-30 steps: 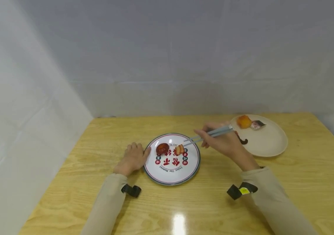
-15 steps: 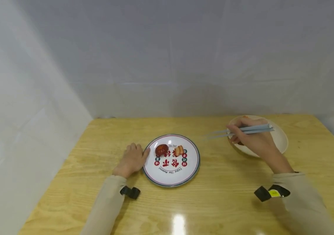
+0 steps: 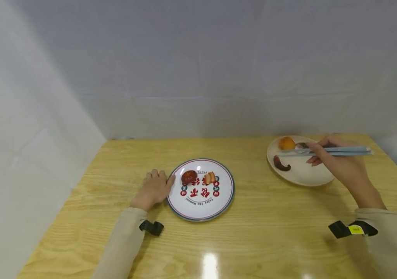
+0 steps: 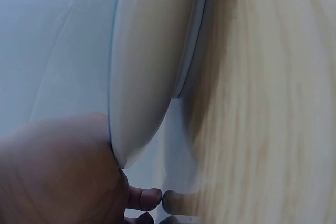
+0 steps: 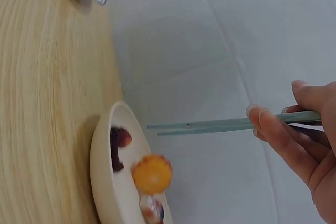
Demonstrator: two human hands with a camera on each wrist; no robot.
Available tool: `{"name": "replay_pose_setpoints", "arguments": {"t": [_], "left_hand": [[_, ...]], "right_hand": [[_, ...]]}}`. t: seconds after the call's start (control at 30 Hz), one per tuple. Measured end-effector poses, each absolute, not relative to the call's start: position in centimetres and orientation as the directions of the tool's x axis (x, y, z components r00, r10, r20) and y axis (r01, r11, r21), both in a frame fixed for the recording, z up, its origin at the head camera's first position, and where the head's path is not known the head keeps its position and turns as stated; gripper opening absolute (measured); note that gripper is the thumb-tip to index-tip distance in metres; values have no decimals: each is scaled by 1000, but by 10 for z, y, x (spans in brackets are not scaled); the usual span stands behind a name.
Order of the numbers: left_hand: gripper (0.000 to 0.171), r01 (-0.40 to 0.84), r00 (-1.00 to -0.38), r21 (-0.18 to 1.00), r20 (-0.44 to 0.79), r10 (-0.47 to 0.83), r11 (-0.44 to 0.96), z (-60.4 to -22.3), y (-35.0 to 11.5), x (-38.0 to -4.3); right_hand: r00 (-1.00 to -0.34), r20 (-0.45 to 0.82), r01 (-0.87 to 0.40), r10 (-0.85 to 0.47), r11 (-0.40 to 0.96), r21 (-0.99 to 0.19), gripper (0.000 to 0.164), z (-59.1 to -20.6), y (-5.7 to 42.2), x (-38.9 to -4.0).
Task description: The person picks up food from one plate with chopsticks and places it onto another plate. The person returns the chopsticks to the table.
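My left hand [image 3: 152,190] lies at the left of a white plate [image 3: 202,213] with red lettering, its thumb touching the rim. On that plate sit a glossy reddish-brown food piece [image 3: 189,177] and a small striped pork belly piece [image 3: 210,178]. My right hand [image 3: 346,166] holds a pair of light blue chopsticks [image 5: 210,127] above the cream plate [image 3: 310,174]. Their tips hold nothing and hover apart from the food. That plate bears a dark curled tentacle-like piece [image 3: 281,163], an orange lump [image 5: 152,173] and a pale piece with a dark part [image 5: 151,208].
Both plates stand on a light wooden table [image 3: 254,232], the cream one at the back right near the far edge. Pale sheeting [image 3: 198,69] hangs behind the table and at its left side.
My right hand has moved right with the chopsticks, from the white plate to over the cream plate. The pork belly piece stays behind on the white plate. My left hand keeps its place.
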State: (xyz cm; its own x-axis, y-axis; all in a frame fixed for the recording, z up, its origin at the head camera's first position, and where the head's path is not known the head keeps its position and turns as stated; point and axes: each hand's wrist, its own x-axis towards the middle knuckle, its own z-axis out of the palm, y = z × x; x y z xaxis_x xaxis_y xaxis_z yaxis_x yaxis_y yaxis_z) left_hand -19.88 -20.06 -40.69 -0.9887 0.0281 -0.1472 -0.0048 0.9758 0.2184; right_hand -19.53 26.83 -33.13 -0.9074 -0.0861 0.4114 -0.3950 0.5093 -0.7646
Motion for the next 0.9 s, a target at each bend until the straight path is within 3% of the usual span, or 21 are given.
{"name": "replay_pose_setpoints", "arguments": {"t": [0.27,0.57,0.9], "left_hand": [[59,-4,-989,241,-146,32,971,-405,-197,-198],[58,-8,-989,239,-148,28,971,-406,-196,-198],[59,-11,-988,246,-151,27,969,-406,-195,-198]], "right_hand": [[-895,445,-385,-18,532,-754,18,-346,300,-195],[-833,551,-446,43,536,-717,9,-350,309,-195],[-816,573,-414,76,615,-671,13,-361,320,-209]]}}
